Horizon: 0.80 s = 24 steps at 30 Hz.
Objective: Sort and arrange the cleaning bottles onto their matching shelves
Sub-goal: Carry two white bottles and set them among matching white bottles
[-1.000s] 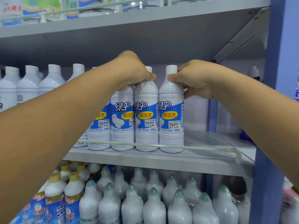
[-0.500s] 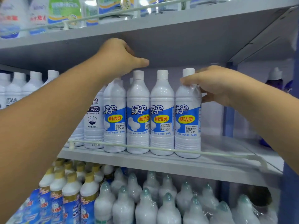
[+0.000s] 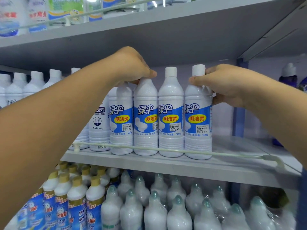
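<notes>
Four white cleaner bottles with blue labels stand in a row on the middle shelf (image 3: 166,165), behind a thin rail (image 3: 232,154). My left hand (image 3: 131,67) curls over the top of the second bottle (image 3: 145,113) and hides its cap and that of the first bottle (image 3: 121,117). The third bottle (image 3: 171,112) stands untouched with its cap showing. My right hand (image 3: 229,85) grips the neck of the rightmost bottle (image 3: 197,113), thumb in front just under the cap and fingers behind.
A taller white 800g bottle (image 3: 99,127) and more white bottles (image 3: 34,83) stand to the left. Green-capped bottles (image 3: 154,211) and gold-capped bottles (image 3: 76,196) fill the shelf below. Other products (image 3: 64,7) sit above. A blue upright (image 3: 239,100) bounds the right.
My left hand has come down from above the row onto the bottle tops. My right hand stays on the rightmost bottle's neck. The view has shifted slightly.
</notes>
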### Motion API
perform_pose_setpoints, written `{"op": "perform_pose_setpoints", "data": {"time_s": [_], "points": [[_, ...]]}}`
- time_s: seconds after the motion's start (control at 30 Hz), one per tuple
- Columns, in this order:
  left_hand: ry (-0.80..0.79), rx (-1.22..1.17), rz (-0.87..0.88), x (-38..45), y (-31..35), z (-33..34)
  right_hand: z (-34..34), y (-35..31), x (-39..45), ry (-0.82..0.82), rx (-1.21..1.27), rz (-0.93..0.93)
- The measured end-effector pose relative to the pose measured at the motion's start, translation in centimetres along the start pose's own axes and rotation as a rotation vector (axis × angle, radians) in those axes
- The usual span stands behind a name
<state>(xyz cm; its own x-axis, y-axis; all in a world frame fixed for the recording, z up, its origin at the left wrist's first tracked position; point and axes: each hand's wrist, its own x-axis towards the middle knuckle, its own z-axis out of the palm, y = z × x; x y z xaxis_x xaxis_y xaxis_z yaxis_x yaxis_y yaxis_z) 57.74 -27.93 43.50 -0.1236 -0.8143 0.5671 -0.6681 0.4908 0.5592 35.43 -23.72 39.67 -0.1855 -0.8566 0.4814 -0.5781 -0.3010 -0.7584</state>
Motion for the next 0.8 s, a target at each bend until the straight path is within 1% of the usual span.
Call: {"op": "perform_pose_setpoints", "data": {"time_s": [0.47, 0.8], "points": [[-0.064, -0.082, 0.031, 0.5, -0.9, -0.5, 0.1, 0.5, -0.1, -0.013, 0.101, -0.012], [-0.074, -0.117, 0.043, 0.7, -1.3, -0.4, 0.6, 0.6, -0.2, 0.047, 0.151, 0.013]]}}
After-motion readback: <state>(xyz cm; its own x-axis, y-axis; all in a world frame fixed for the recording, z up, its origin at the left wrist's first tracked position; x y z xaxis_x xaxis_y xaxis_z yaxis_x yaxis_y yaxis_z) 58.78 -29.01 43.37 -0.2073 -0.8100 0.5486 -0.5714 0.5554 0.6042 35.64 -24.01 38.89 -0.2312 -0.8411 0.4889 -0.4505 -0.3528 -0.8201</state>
